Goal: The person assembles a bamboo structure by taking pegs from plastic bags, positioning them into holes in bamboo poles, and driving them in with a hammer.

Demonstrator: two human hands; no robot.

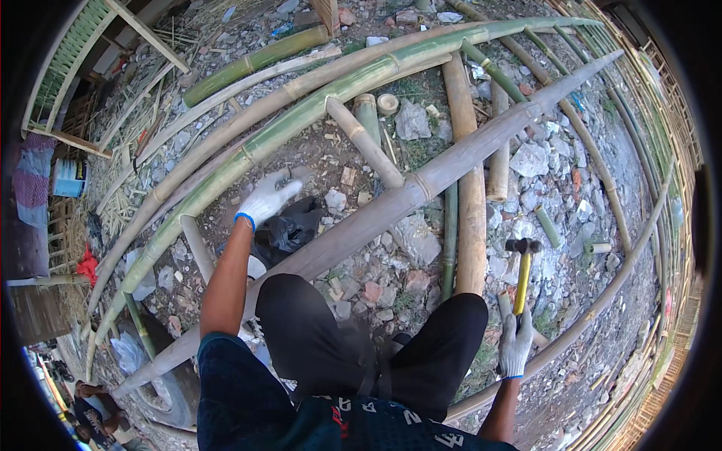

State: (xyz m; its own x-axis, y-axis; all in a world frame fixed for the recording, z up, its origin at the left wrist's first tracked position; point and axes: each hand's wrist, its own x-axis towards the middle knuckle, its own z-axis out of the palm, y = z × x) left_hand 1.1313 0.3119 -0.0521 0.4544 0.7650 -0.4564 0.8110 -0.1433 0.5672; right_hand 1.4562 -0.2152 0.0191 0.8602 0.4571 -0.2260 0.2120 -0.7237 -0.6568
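A: Centre left of the frame: what does the left hand (267,197) show?

B: A white work glove with a blue cuff, arm stretched forward. The fingers are curled narrowly around a small dark object, too small to identify. The hand hovers just above a black plastic bag (289,229) lying on the rubble, near the green bamboo pole (301,116) that arcs from lower left to upper right.

A: And the lower right?

B: The right hand (516,340), gloved likewise, grips the yellow handle of a hammer (522,270). The dark head points up the frame, above stony ground.

A: What lies between the two hands?

B: A thick grey bamboo pole (406,199) runs diagonally from lower left to upper right, crossing just above the person's knees in black trousers. Beneath it, a pale bamboo pole (470,188) lies nearly upright in the frame.
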